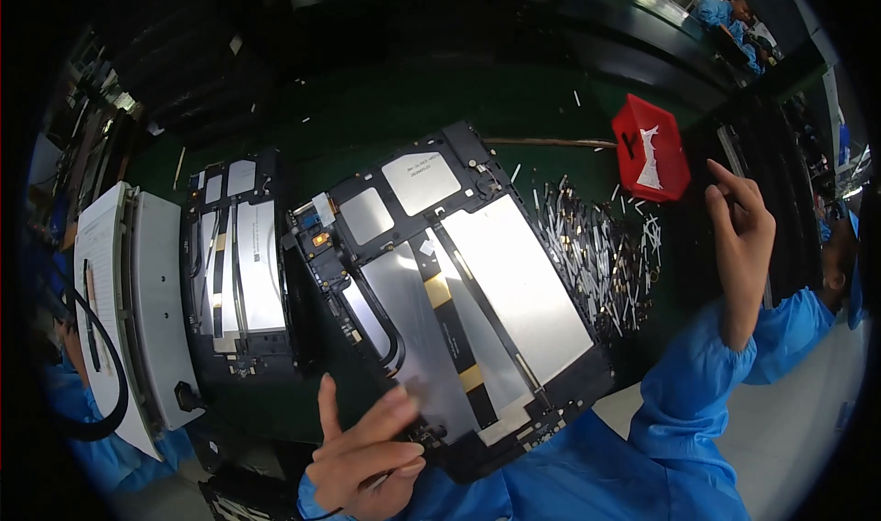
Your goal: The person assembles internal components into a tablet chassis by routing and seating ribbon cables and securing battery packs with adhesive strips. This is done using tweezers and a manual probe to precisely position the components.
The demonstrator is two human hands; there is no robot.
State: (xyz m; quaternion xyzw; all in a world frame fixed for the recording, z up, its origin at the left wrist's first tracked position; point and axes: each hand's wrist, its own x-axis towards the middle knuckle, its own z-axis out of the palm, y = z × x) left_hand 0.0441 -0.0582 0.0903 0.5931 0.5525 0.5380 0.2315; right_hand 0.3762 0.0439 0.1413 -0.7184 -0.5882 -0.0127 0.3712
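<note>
A large open tablet-like device (440, 319), with bare metal plates, black flex strips and small boards, lies tilted in front of me. Its near end reaches over my lap. My left hand (367, 457) is at its lower left edge, fingers spread and partly blurred; one fingertip overlaps the edge, and I cannot tell whether it touches. Off to the right, my right hand (748, 236) is raised, index finger and thumb a little apart, with nothing visible between them. Nearest to it stands a red plastic bin (679, 145) with a torn white label.
A heap of thin small strips (601, 255) lies right of the device. A second similar device (243, 264) rests to the left, beside a white box (163, 305) and a clipboard with paper and pens (103, 310). People in blue work at the far right.
</note>
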